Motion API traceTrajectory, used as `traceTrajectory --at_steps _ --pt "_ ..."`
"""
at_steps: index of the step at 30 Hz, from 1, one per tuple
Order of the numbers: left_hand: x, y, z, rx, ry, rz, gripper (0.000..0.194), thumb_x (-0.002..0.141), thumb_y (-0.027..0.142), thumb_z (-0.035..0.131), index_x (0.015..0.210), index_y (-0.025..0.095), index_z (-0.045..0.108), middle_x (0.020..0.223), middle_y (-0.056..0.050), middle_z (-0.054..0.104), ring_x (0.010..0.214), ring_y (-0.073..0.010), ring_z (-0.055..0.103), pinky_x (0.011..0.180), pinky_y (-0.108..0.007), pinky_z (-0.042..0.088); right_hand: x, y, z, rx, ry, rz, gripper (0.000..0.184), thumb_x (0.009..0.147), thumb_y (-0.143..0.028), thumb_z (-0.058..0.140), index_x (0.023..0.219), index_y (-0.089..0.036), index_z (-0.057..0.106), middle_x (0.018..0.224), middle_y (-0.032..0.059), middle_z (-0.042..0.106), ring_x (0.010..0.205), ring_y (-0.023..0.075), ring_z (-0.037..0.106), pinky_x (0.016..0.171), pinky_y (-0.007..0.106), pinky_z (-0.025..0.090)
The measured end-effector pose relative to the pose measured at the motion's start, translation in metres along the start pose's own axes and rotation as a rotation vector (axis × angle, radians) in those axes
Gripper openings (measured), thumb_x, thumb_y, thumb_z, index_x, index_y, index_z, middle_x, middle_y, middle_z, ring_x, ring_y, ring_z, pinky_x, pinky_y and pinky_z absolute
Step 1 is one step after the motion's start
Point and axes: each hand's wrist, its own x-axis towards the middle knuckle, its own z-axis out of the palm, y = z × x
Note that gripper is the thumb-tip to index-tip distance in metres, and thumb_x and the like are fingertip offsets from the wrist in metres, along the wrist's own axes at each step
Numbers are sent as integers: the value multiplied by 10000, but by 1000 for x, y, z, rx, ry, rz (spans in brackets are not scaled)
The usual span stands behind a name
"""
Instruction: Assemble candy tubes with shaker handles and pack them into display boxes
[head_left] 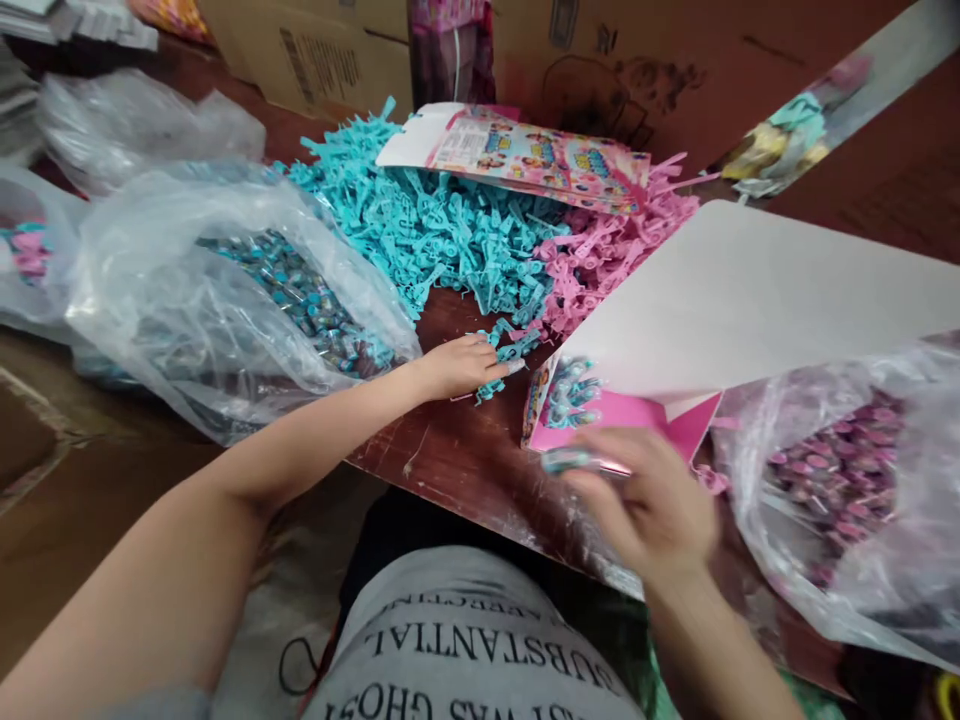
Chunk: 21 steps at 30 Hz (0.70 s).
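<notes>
My left hand (461, 368) lies low over the table, its fingers curled onto a few small teal plastic pieces (517, 347) at the near end of the teal heap. Between the thumb and fingers of my right hand (656, 495), blurred by motion, is a small clear capsule with teal in it (564, 459). That hand is just in front of an open box with a pink inside (637, 418) and a raised white flap (757, 300). Several similar capsules (574, 392) lie in rows at the box's left end.
Behind are heaps of teal pieces (450, 235) and pink pieces (592, 260), with flat printed cartons (525, 155) on top. A clear bag of teal capsules (150, 270) is at left, another of pink ones (780, 560) at right. Cardboard boxes (315, 60) line the back.
</notes>
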Motion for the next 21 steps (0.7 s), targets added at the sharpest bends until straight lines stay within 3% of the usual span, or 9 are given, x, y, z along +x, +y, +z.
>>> traceTrajectory --at_steps 2,5,9,13,18,21 --pt "-7 5 -9 24 2 -54 549 1003 66 483 1461 304 669 1073 -77 745 1108 -226 700 1182 -415 459 -9 12 17 98 60 -20 220 1070 -393 627 1238 -268 695 928 46 801 749 208 765 679 354 659" --pt "-34 23 -28 -14 -16 -217 595 985 70 450 1514 285 615 1254 -96 670 1066 -231 702 1008 -373 569 -10 26 46 213 47 92 215 1063 -390 633 1212 -249 697 1008 64 816 765 196 778 674 331 664" --pt "-78 61 -46 -305 14 -298 624 933 89 467 1522 258 585 1239 -89 647 1104 -231 681 1003 -358 579 8 34 67 351 -5 198 238 1050 -374 628 1223 -231 708 1114 83 812 834 190 785 694 317 668" --pt "-114 90 -46 -578 67 -379 308 1037 241 497 1244 200 722 1077 -70 693 994 -203 676 942 -341 572 29 30 85 417 -152 48 261 1050 -337 633 1268 -229 728 1208 77 811 1073 216 790 927 383 666" --pt "-149 93 -42 -726 194 -514 220 1040 260 575 922 193 749 764 7 687 722 -140 637 705 -254 503 53 15 104 531 -338 -80 267 1073 -339 601 1298 -251 715 1237 54 805 1089 188 786 981 371 645" --pt "-165 91 -44 -694 212 -523 245 1053 302 605 902 193 764 750 10 694 705 -132 650 697 -245 501 66 3 113 490 -410 -202 279 1097 -341 557 1311 -237 704 1254 63 799 1121 184 771 999 366 620"
